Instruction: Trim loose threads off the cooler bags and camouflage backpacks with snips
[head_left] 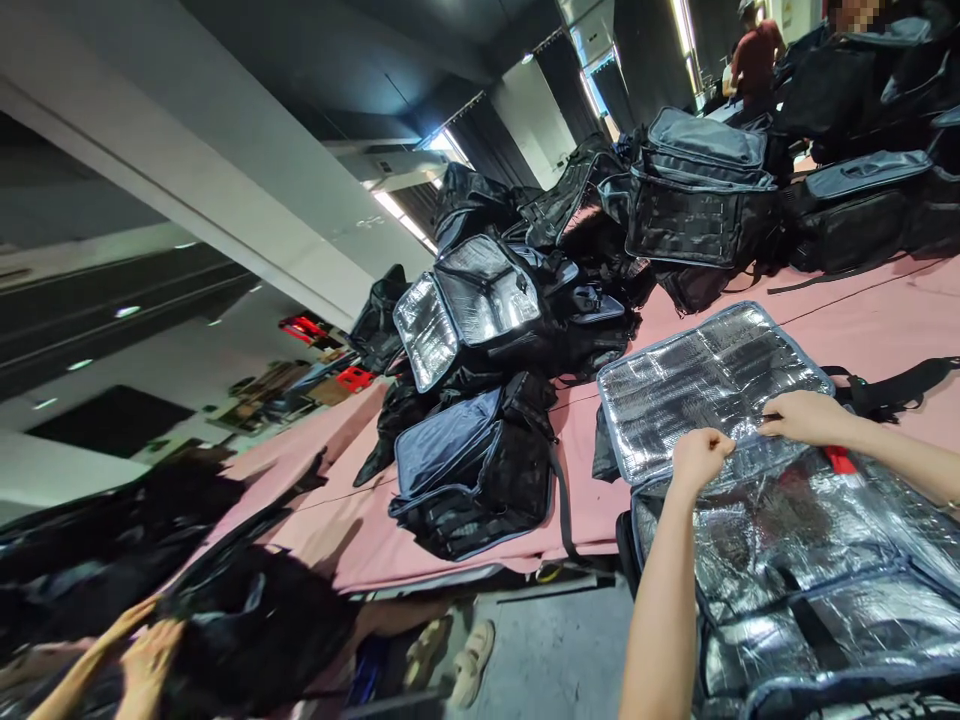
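Observation:
An insulated backpack [795, 540] lies open before me, its inside lined with shiny silver foil. Its foil-lined lid [712, 380], edged in grey-blue binding, is folded back flat on the pink table [592, 450]. My left hand [701, 460] is closed in a pinch on the lining at the seam where lid and body meet. Close by, my right hand [802, 416] pinches the same seam a little farther right. A small red tag [840, 460] shows just below my right hand. Both fingertips partly hide the bit of lining between them.
A black-and-grey bag [472, 470] stands left of mine; behind it another foil-lined bag [487, 290] gapes open. More bags [697, 200] are piled along the back. At lower left, a co-worker's hands [150, 655] touch a black bag [255, 620]. A person [756, 60] stands far back.

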